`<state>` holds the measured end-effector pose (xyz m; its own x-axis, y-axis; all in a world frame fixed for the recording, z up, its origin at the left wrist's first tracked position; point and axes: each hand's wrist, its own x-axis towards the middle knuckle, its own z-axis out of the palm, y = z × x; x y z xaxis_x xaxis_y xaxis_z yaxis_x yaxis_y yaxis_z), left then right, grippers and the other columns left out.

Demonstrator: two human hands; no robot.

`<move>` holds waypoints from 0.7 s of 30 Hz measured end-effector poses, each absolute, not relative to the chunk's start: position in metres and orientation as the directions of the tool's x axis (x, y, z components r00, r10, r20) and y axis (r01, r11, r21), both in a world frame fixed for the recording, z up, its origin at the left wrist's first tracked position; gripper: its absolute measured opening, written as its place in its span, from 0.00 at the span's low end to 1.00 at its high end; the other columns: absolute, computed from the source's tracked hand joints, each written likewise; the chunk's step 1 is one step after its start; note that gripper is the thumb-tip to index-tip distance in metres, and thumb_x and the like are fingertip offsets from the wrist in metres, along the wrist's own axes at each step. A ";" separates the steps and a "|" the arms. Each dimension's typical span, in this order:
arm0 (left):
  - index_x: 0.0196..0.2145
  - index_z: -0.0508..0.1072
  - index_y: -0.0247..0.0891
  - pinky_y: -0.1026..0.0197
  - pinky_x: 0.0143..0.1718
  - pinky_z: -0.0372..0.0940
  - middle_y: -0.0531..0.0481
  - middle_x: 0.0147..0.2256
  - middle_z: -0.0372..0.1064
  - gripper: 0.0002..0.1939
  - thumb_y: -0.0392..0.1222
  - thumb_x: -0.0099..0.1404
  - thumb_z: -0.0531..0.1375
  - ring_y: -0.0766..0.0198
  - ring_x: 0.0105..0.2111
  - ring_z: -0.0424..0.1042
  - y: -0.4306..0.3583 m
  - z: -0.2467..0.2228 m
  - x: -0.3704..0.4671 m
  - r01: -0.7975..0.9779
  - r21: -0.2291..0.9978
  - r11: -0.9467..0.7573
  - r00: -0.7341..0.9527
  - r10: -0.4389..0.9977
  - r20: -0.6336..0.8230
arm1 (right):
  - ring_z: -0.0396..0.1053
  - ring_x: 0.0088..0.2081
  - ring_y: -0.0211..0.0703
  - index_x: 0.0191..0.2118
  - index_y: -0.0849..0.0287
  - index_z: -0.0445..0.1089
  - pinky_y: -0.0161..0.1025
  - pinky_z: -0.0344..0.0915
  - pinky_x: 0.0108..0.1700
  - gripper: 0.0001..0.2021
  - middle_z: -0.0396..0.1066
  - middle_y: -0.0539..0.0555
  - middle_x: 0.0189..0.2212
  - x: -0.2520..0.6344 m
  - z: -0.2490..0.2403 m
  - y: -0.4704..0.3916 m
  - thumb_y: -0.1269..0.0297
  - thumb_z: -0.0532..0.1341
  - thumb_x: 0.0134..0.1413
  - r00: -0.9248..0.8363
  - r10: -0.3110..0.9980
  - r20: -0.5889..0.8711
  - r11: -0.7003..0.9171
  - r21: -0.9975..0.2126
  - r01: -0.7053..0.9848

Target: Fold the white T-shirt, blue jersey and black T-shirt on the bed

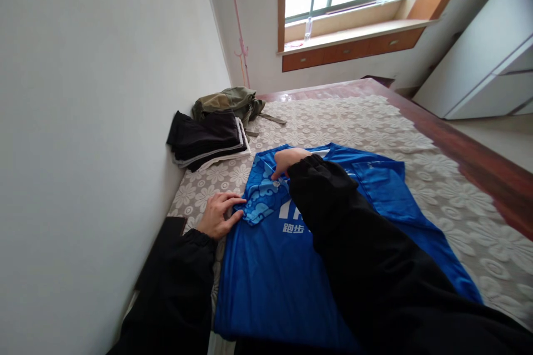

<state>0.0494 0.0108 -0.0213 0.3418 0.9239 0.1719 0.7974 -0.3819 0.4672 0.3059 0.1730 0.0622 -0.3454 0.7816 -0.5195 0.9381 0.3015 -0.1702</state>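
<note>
A blue T-shirt (266, 283) with white lettering lies spread on the bed, partly folded. Its light-blue patterned sleeve (260, 199) is turned inward over the front. At the shirt's left edge, my left hand (220, 214) rests with fingers stretched and thumb apart, the tips touching the fabric beside the sleeve. My right hand (290, 161) reaches across to the upper part near the collar, its fingers bent down and closed on the shirt; some fingertips are hidden. The other sleeve (385, 188) lies across the right side. My black right sleeve covers part of the lettering.
Folded dark clothes (208, 136) are stacked by the wall, with an olive backpack (231, 101) behind them. A floral cover (316, 116) lies over the bed, whose wooden edge (470, 161) runs along the right. A pink coat stand (236, 16) stands near the window.
</note>
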 end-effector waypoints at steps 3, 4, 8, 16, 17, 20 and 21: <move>0.46 0.79 0.43 0.49 0.53 0.63 0.46 0.43 0.78 0.15 0.50 0.72 0.56 0.54 0.46 0.73 0.011 -0.019 0.050 0.804 0.515 -0.298 0.237 0.954 0.182 | 0.76 0.48 0.59 0.44 0.62 0.80 0.42 0.69 0.44 0.15 0.79 0.66 0.45 0.295 0.062 0.169 0.57 0.69 0.55 -0.482 0.840 -0.249 0.433 -0.228 0.872; 0.45 0.79 0.43 0.50 0.51 0.64 0.47 0.41 0.78 0.15 0.50 0.73 0.55 0.55 0.44 0.74 0.011 -0.018 0.051 0.803 0.524 -0.283 0.217 0.958 0.185 | 0.75 0.50 0.56 0.46 0.61 0.79 0.39 0.68 0.45 0.14 0.79 0.64 0.47 0.289 0.062 0.167 0.58 0.67 0.57 -0.525 0.825 -0.208 0.473 -0.253 0.844; 0.46 0.79 0.45 0.51 0.52 0.63 0.47 0.44 0.78 0.14 0.50 0.70 0.58 0.53 0.47 0.73 0.011 -0.014 0.052 0.806 0.491 -0.332 0.282 0.943 0.176 | 0.75 0.43 0.41 0.46 0.58 0.78 0.31 0.64 0.42 0.11 0.80 0.54 0.43 0.262 0.051 0.158 0.61 0.66 0.60 -0.758 0.624 -0.188 0.628 -0.456 0.630; 0.44 0.81 0.44 0.53 0.47 0.64 0.48 0.37 0.77 0.12 0.45 0.67 0.60 0.55 0.40 0.73 0.011 -0.015 0.049 0.823 0.486 -0.294 0.264 0.956 0.131 | 0.72 0.30 0.37 0.48 0.63 0.77 0.32 0.61 0.31 0.14 0.79 0.54 0.34 0.240 0.020 0.153 0.67 0.66 0.57 -0.808 0.426 -0.407 0.598 -0.544 0.589; 0.43 0.80 0.43 0.53 0.46 0.65 0.48 0.35 0.76 0.11 0.44 0.66 0.60 0.56 0.39 0.73 0.011 -0.016 0.049 0.823 0.500 -0.270 0.234 0.963 0.133 | 0.73 0.32 0.39 0.49 0.63 0.77 0.32 0.61 0.32 0.15 0.80 0.55 0.36 0.239 0.019 0.154 0.67 0.67 0.56 -0.806 0.445 -0.391 0.611 -0.526 0.592; 0.42 0.79 0.42 0.56 0.43 0.67 0.49 0.34 0.75 0.10 0.43 0.66 0.59 0.58 0.37 0.74 0.012 -0.020 0.047 0.806 0.556 -0.204 0.143 0.978 0.152 | 0.75 0.41 0.44 0.47 0.60 0.78 0.33 0.60 0.33 0.16 0.79 0.57 0.43 0.238 0.018 0.153 0.64 0.71 0.51 -0.808 0.486 -0.334 0.657 -0.470 0.590; 0.41 0.78 0.42 0.56 0.42 0.67 0.48 0.35 0.76 0.10 0.44 0.67 0.59 0.58 0.36 0.74 0.013 -0.021 0.047 0.798 0.573 -0.186 0.116 0.981 0.157 | 0.75 0.43 0.45 0.46 0.59 0.78 0.33 0.59 0.33 0.16 0.79 0.57 0.44 0.237 0.018 0.152 0.63 0.71 0.50 -0.807 0.499 -0.316 0.678 -0.437 0.591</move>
